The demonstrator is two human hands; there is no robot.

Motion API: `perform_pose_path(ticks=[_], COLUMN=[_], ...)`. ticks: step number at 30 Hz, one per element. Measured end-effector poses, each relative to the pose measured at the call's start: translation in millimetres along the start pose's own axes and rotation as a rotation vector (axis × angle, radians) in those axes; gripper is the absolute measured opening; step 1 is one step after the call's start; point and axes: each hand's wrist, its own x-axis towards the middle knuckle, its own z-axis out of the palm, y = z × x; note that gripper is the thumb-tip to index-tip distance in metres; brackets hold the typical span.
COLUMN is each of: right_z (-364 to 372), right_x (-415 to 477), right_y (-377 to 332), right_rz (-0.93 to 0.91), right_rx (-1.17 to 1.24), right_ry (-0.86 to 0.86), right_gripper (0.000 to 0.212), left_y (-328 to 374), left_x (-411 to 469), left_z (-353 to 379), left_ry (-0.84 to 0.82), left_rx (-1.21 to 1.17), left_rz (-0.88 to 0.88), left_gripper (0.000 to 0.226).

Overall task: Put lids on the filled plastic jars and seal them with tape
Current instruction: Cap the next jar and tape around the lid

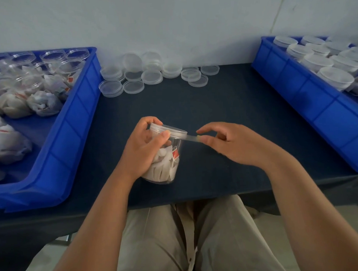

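I am holding the filled jar (171, 166) over the front middle of the dark table (223, 105), tilted a little, and I cannot tell whether its base is touching the cloth. My left hand (146, 148) is wrapping round the jar's side, fingers curled behind it and thumb pressing against the edge of the clear lid (169, 130), which is sitting on the jar's mouth. A strip of clear tape (191, 137) is running from that thumb out to the right, stretched flat in the air. My right hand (231, 143) is pinching the strip's far end between thumb and a fingertip, the other fingers hanging loosely curled. White packets with red tags are showing through the jar wall. To my left, a blue tray (80, 110) is holding open jars (50, 69) with the same filling. To my right, a second blue tray (306, 94) is holding lidded jars (317, 63). Loose lids (151, 76) are lying in a cluster along the back of the table, by the wall.
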Motion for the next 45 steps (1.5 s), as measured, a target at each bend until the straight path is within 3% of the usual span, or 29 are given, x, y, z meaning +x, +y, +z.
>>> perform_pose_path(ticks=[5, 9, 11, 17, 19, 20, 22, 24, 26, 29, 32, 37, 43, 45], right_z=[22, 34, 38, 46, 49, 52, 57, 62, 64, 54, 38, 31, 41, 48], right_x=[11, 12, 11, 1, -5, -8, -14, -17, -18, -17, -17, -5, 6, 8], right_y=[-3, -12, -16, -25, -29, -33, -39, -44, -45, -34, -23, -7, -5, -12], right_rz=[-0.051, -0.084, -0.109, -0.063, -0.046, -0.051, -0.074, -0.084, -0.073, -0.049, -0.083, -0.114, -0.153, -0.189], right_rx=[0.057, 0.044, 0.052, 0.021, -0.006, -0.027, -0.082, -0.155, -0.176, -0.004, 0.095, 0.031, 0.062, 0.059], right_ry=[0.046, 0.042, 0.069, 0.193, 0.238, 0.266, 0.318, 0.354, 0.351, 0.211, 0.063, 0.052, 0.065, 0.076], right_gripper=[0.048, 0.05, 0.047, 0.046, 0.047, 0.048, 0.05, 0.052, 0.047, 0.054, 0.056, 0.048, 0.043, 0.04], left_y=[-11, -23, -28, -12, -5, -1, 6, 13, 13, 10, 8, 8, -5, -6], left_x=[1, 1, -1, -11, -18, -22, -27, -29, -26, -19, -15, -10, -7, -5], left_z=[-6, -3, -2, -6, -4, 1, 13, 25, 28, 22, 12, -6, -18, -18], left_ry=[-0.117, -0.138, -0.104, 0.202, 0.196, 0.168, 0.154, 0.225, 0.288, 0.301, 0.258, 0.093, -0.143, -0.172], left_rx=[-0.215, -0.299, -0.311, 0.21, 0.296, 0.311, 0.332, 0.383, 0.384, 0.35, 0.342, 0.204, -0.144, -0.174], left_rz=[-0.041, -0.07, -0.091, 0.086, 0.081, 0.03, -0.076, -0.109, -0.093, -0.097, -0.083, -0.098, -0.14, -0.219], left_gripper=[0.046, 0.081, 0.088, 0.044, 0.037, 0.043, 0.08, 0.104, 0.097, 0.078, 0.066, 0.04, 0.068, 0.063])
